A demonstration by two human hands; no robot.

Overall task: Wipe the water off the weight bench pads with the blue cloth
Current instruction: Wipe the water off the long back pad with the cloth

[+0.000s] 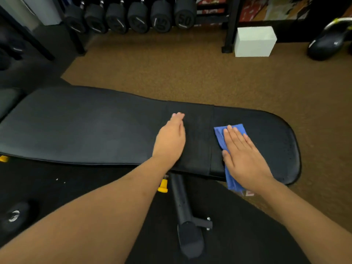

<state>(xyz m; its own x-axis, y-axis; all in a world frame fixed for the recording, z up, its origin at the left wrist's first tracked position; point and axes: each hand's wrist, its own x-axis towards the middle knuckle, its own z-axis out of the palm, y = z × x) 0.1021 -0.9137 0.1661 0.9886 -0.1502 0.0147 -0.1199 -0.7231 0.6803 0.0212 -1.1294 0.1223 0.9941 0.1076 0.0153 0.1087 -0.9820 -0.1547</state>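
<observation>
Nearest to me, at 6 o'clock, a black metal leg [182, 206] stands on a black mat [76, 187]. A yellow knob [163, 185] sticks out beside it, under the worktop [85, 126].

The worktop is a long black padded bench that runs from 9 o'clock to 3 o'clock. My left grip [170, 139] lies flat on it near the middle, fingers straight, holding nothing. At 4 o'clock my right grip [245, 157] is flat too, fingers straight and spread, pressing down on the blue cloth [220, 134]. The cloth lies on the worktop close to its round end, and its near end hangs over the edge toward me. I see small dots on the pad just past the cloth, at 3 o'clock. I cannot tell if they are water.

Past the worktop is a brown floor [171, 69]. At 1 o'clock a white box [254, 41] sits on it. I cannot see inside. At 2 o'clock is a round black weight [327, 42].

Farthest, at 12 o'clock, is a row of black dumbbells [133, 18]. One end reads "50". The other numbers are too blurry.
</observation>
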